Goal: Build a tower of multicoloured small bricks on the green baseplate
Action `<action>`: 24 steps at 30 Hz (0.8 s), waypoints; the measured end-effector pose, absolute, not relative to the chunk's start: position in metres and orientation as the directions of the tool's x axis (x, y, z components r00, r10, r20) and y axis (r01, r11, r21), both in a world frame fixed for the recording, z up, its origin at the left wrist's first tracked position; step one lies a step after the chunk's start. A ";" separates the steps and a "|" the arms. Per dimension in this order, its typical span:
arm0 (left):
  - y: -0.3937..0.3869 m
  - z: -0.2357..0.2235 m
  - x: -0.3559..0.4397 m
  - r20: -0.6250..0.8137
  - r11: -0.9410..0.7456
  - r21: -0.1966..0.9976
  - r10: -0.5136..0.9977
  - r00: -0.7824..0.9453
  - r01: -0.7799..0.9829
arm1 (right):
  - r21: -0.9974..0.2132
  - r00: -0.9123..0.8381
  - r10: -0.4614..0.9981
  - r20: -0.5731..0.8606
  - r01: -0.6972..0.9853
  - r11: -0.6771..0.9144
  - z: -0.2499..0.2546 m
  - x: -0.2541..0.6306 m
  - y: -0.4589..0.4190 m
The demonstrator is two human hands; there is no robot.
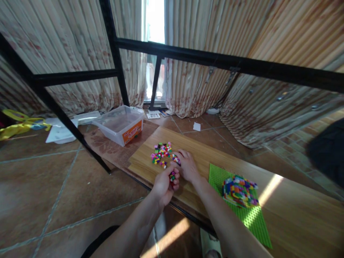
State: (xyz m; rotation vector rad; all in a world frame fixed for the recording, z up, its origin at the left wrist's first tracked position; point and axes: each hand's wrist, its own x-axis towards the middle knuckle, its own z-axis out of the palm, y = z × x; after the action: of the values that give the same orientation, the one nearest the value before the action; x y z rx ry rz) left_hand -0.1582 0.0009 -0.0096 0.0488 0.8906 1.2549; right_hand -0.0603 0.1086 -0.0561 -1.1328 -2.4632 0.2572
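Clutching bricks [172,177], left fingers [176,181] curl; right fingers [184,153] have unclear grip; orange label [132,132] illegible.

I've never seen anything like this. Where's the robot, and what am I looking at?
There's no robot here: these are a person's own bare hands. The single picture comes from a camera worn on their head, looking forward and down. On the wooden surface lie small loose bricks and a green baseplate carrying a colourful brick build. The left hand cups a few bricks; the right hand is beside the loose pile, its fingertips hard to make out. Beyond sits a clear plastic box.
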 end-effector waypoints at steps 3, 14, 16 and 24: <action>0.000 -0.010 -0.156 -0.559 0.357 0.486 0.829 0.030 -0.798 | -0.315 -0.542 0.769 0.340 0.705 0.636 -0.059 -0.050 0.099; -0.002 -0.013 -0.143 -0.591 0.389 0.464 0.805 0.049 -0.796 | -0.209 -0.425 0.831 0.359 0.831 0.515 -0.058 -0.041 0.083; -0.001 -0.013 -0.143 -0.593 0.388 0.467 0.804 0.044 -0.795 | -0.181 -0.418 0.839 0.349 0.848 0.498 -0.057 -0.041 0.081; 0.002 -0.016 -0.144 -0.617 0.374 0.477 0.787 -0.001 -0.795 | -0.022 -0.339 0.894 0.294 0.932 0.361 -0.051 -0.048 0.074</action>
State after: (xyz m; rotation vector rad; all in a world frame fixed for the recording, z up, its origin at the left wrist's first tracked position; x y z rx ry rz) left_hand -0.1441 0.0023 -0.0157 -0.0107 0.9617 1.2427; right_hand -0.0481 0.0742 -0.0507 -1.6286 -2.3695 -0.2173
